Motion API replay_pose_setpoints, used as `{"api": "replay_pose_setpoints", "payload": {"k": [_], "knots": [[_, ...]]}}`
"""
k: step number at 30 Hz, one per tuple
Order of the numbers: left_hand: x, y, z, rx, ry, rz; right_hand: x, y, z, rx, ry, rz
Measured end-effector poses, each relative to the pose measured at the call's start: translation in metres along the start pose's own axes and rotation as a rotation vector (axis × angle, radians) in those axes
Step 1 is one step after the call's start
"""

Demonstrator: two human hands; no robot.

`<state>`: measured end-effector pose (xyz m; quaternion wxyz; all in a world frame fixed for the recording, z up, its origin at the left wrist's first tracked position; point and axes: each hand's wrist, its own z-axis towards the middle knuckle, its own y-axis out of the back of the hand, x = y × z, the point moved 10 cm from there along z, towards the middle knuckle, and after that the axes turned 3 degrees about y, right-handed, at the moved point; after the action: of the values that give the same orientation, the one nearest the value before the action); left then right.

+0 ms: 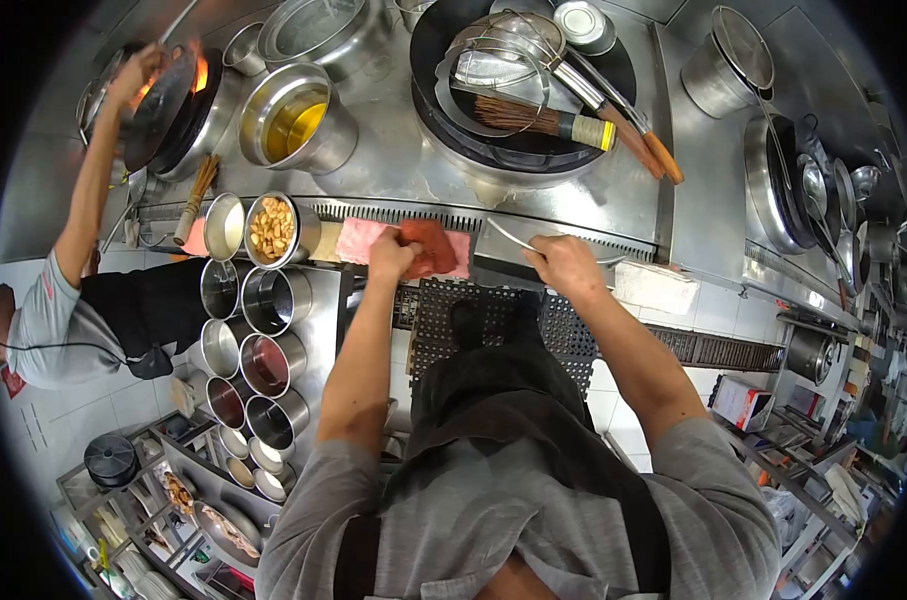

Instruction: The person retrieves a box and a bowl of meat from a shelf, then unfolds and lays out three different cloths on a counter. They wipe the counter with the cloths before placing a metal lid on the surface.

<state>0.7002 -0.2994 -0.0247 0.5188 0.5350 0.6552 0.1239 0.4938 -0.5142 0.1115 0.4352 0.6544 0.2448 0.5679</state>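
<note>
My left hand [391, 256] is closed on a dark red cloth [429, 250] at the front edge of the steel counter. Beneath it lies a folded pink cloth [356, 240]. My right hand [565, 266] is closed round the near end of a thin, pale metal rod [510, 235]. The rod slants away to the left over the counter's edge grate; what it belongs to cannot be made out. Beyond both hands a large black wok [425, 105] holds a bamboo brush [533, 117], wire strainers and a wood-handled tool.
On the left, a co-worker's arm [91, 190] reaches to a wok [158, 110] over flames. A pot of yellow oil [328, 135] stands near it. Several seasoning pots [270, 300] line the left side. A white folded cloth [656, 288] lies right of my right hand.
</note>
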Motion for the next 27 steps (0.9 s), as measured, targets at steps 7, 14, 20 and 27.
{"api": "replay_pose_setpoints", "payload": {"k": [7, 14, 20, 27], "knots": [[-0.031, 0.043, -0.032, -0.393, -0.305, 0.039, 0.009, -0.072, -0.035, -0.050, 0.119, -0.032], [-0.055, -0.064, -0.039, -0.046, -0.250, -0.311, 0.008, -0.071, -0.030, -0.030, 0.110, -0.075], [-0.040, -0.104, -0.038, 0.455, 0.364, -0.949, 0.014, -0.079, -0.025, 0.020, 0.078, -0.063], [-0.029, -0.111, -0.019, 0.243, 0.160, -0.805, 0.012, -0.083, -0.028, 0.021, 0.097, -0.029]]}}
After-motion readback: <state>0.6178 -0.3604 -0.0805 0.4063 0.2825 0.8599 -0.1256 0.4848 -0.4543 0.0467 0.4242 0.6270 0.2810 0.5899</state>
